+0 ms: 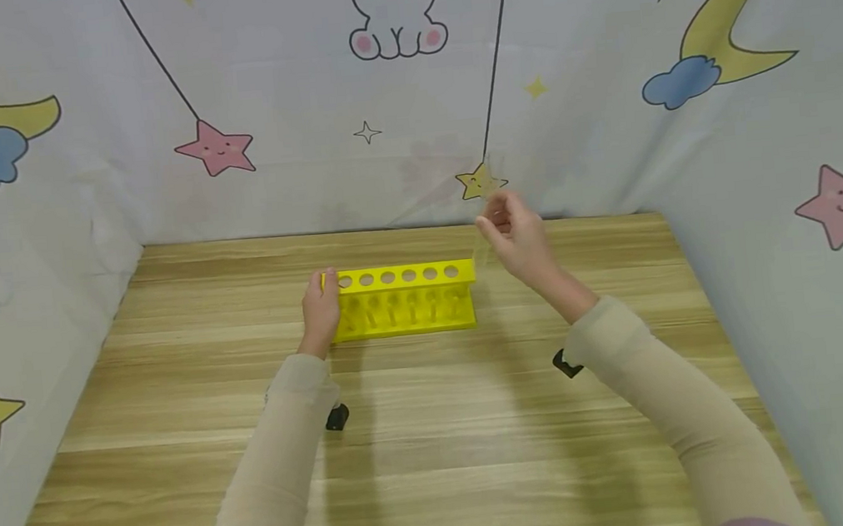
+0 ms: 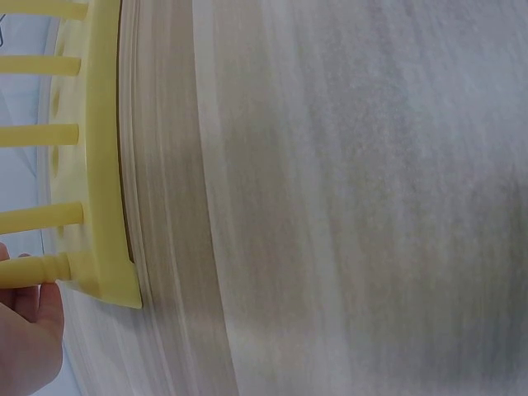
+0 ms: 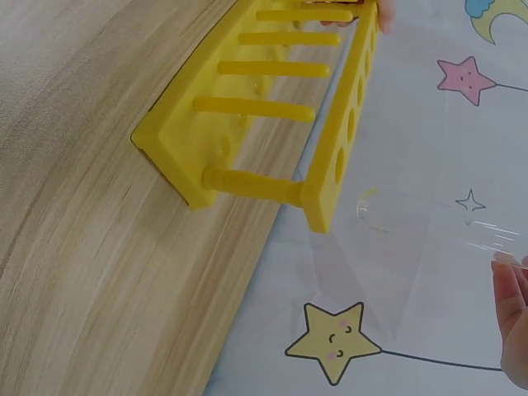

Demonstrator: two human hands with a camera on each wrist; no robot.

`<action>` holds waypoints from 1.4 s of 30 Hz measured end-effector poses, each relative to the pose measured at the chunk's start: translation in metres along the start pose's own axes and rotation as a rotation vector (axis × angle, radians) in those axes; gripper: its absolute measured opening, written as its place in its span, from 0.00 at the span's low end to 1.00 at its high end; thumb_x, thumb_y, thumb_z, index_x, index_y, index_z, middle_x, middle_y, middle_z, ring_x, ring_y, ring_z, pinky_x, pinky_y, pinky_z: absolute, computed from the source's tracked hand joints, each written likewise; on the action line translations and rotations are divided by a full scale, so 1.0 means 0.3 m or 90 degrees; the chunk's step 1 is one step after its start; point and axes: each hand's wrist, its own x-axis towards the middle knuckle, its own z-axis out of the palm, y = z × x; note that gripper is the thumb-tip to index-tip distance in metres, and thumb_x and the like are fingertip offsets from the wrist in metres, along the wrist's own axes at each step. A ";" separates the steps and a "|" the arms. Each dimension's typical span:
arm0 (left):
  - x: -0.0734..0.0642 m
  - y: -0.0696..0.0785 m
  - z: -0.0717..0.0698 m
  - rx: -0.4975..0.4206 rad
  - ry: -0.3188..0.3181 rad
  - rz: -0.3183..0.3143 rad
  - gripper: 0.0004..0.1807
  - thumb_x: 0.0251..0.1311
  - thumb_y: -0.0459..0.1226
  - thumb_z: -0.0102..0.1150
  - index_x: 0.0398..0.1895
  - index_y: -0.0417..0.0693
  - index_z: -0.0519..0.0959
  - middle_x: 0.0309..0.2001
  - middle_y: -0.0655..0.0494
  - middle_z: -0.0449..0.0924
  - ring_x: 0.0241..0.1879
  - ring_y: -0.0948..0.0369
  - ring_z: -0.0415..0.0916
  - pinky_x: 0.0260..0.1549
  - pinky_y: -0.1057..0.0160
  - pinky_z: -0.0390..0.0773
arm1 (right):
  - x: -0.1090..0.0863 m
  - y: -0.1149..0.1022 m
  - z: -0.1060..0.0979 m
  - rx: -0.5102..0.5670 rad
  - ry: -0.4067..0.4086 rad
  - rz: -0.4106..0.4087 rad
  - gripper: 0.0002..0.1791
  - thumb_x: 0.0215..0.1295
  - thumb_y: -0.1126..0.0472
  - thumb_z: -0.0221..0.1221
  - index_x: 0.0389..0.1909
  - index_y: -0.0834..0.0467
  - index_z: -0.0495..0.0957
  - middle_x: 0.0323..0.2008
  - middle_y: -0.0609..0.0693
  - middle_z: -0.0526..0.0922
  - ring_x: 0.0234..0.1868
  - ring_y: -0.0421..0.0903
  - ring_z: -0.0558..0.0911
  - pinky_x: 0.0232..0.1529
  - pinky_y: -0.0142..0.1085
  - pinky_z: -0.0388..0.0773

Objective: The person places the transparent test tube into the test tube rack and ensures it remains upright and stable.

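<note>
A yellow test tube rack (image 1: 408, 284) stands upright on the table, a row of round holes along its top plate and pegs on its base. My left hand (image 1: 318, 309) grips its left end, fingers by the end post in the left wrist view. Above and behind the rack's right end, my right hand (image 1: 520, 238) pinches a clear test tube (image 3: 437, 219) between thumb and fingers. In the right wrist view the tube's near end points toward the rack's top plate, apart from it. Its outline is faint against the pale cloth.
The wood-grain table (image 1: 437, 437) reaches back to a white cloth wall (image 1: 285, 83) printed with stars, moons and a small animal. Similar cloth encloses both sides. A black strap piece (image 1: 337, 417) hangs at the left wrist, another (image 1: 567, 363) at the right.
</note>
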 end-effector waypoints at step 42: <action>0.002 0.004 0.000 -0.001 -0.002 -0.015 0.27 0.64 0.55 0.28 0.50 0.44 0.64 0.47 0.44 0.67 0.46 0.51 0.62 0.47 0.54 0.63 | 0.037 -0.002 0.103 0.003 -0.040 0.011 0.16 0.61 0.61 0.53 0.45 0.66 0.65 0.32 0.57 0.74 0.36 0.50 0.78 0.38 0.37 0.76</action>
